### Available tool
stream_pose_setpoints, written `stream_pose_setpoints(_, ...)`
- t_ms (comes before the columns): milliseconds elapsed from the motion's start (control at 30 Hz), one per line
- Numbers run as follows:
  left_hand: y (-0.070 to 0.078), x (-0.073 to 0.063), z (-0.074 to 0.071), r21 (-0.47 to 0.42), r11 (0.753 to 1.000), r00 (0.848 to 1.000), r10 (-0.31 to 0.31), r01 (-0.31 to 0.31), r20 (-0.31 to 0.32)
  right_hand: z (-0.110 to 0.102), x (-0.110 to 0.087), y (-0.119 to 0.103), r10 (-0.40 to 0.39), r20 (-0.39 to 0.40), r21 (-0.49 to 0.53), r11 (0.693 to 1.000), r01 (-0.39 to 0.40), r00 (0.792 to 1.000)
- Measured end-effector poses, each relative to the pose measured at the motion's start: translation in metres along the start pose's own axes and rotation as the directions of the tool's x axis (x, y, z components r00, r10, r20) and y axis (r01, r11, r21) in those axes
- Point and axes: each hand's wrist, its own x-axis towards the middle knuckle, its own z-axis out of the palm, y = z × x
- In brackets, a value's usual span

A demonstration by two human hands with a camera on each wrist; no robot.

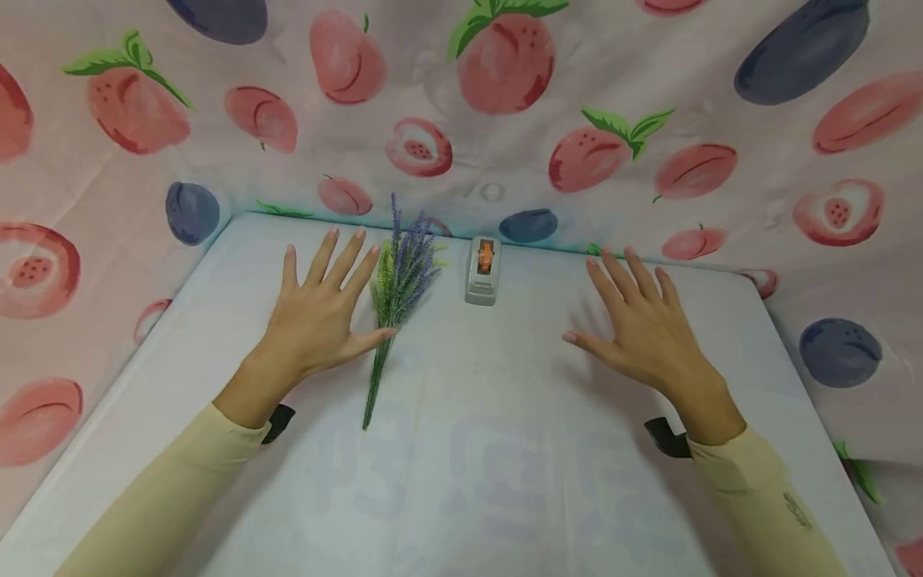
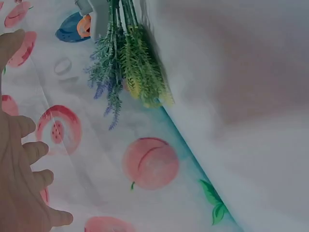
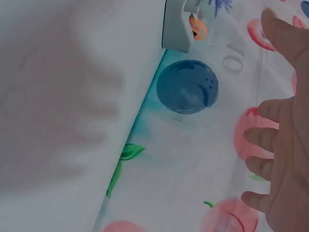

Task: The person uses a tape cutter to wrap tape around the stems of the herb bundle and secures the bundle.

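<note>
My left hand (image 1: 313,320) hovers palm down over the left of the table with its fingers spread, holding nothing. Its thumb crosses in front of the stems of an artificial lavender bunch (image 1: 409,276), purple and yellow-green, lying just to its right. The left wrist view shows a gap between the hand (image 2: 19,179) and the flower heads (image 2: 140,63). A grey tape dispenser (image 1: 483,290) with an orange hub stands near the back edge, between the hands. On the right, my right hand (image 1: 645,332) is likewise spread above the table, empty, with the dispenser (image 3: 176,34) being the nearest object.
A white-covered table (image 1: 490,417) lies beneath both hands. Behind it and at its sides hangs a pale pink cloth (image 1: 519,152) printed with peaches and dark blue fruit. Black straps (image 1: 667,439) show at the wrists.
</note>
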Motion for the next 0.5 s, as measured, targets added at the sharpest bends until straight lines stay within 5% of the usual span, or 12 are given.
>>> stream_pose_setpoints(300,0.016,0.026,0.005,-0.075,0.995,0.990,0.060,-0.070,-0.128,0.008,0.018,-0.002,-0.061,-0.118,0.101,0.992,0.073,0.991)
stream_pose_setpoints(500,0.025,0.042,0.011,-0.313,0.943,0.979,0.051,-0.111,-0.195,0.009,0.031,-0.005,0.003,-0.137,0.228,0.973,0.029,0.991)
